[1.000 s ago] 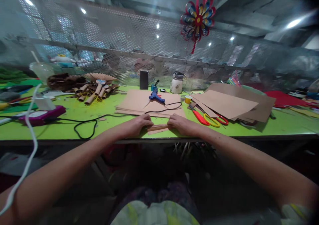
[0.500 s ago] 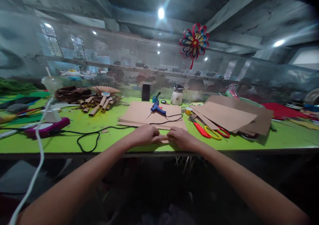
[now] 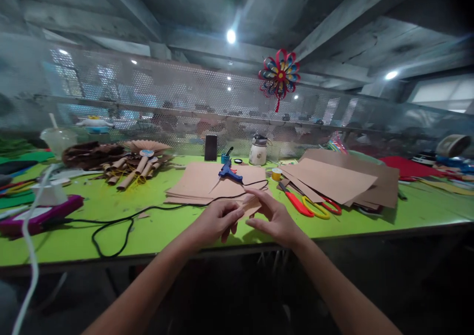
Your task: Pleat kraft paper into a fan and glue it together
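Near the front edge of the green table, my left hand [image 3: 217, 222] pinches a small piece of brown paper [image 3: 252, 208] between thumb and fingers. The paper is tilted up off the tabletop. My right hand [image 3: 277, 220] is open at the paper's right side, thumb apart from the fingers; its fingertips reach the paper's upper edge. Just behind the hands lies a stack of brown paper sheets [image 3: 188, 183], and a blue glue gun [image 3: 230, 172] rests on it with its black cord trailing left.
To the right lie red-handled and yellow-handled scissors [image 3: 314, 208], a yellow tape roll [image 3: 276, 174] and larger brown sheets [image 3: 336, 177]. Rolled paper tubes [image 3: 129, 177] and a purple power strip [image 3: 44, 215] are on the left. A phone [image 3: 211, 148] and a bottle [image 3: 258, 150] stand behind.
The hands have lifted the small paper from the tabletop and tilted it. My right hand has loosened, its thumb now apart from the fingers. The camera view has shifted slightly.
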### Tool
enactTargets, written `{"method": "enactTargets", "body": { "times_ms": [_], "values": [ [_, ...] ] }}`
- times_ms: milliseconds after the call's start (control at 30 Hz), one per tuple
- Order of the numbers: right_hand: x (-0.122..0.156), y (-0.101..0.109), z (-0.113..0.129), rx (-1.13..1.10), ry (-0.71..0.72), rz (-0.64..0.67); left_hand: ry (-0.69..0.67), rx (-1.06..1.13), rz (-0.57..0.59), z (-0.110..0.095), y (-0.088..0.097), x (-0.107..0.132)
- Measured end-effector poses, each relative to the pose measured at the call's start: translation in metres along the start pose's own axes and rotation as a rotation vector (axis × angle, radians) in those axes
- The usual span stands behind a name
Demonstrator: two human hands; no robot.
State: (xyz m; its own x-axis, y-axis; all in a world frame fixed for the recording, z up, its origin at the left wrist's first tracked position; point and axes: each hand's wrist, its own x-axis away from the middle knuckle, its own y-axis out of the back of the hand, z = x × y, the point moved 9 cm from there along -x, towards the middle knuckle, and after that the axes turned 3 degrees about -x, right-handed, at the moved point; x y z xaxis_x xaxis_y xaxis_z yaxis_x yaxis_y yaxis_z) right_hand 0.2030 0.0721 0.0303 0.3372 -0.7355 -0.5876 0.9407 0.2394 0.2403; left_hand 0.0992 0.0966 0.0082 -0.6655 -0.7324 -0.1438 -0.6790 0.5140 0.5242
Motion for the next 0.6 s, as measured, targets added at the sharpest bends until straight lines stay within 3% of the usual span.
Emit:
{"method": "enactTargets", "body": {
  "times_ms": [100, 300, 467, 600],
  "values": [
    [0.011, -0.002, 0.016, 0.034, 0.08, -0.156, -0.007, 0.071, -0.03, -0.007, -0.009, 0.015],
    [0.023, -0.003, 0.019, -0.097, 0.078, -0.271, 0.058, 0.232, 0.057, -0.017, -0.036, 0.036],
    [0.027, -0.004, 0.019, -0.076, 0.018, -0.333, 0.115, 0.281, -0.101, -0.02, -0.036, 0.041],
    [0.028, -0.007, 0.014, -0.085, -0.01, -0.324, 0.15, 0.306, -0.114, -0.011, -0.044, 0.038]
  ]
}}
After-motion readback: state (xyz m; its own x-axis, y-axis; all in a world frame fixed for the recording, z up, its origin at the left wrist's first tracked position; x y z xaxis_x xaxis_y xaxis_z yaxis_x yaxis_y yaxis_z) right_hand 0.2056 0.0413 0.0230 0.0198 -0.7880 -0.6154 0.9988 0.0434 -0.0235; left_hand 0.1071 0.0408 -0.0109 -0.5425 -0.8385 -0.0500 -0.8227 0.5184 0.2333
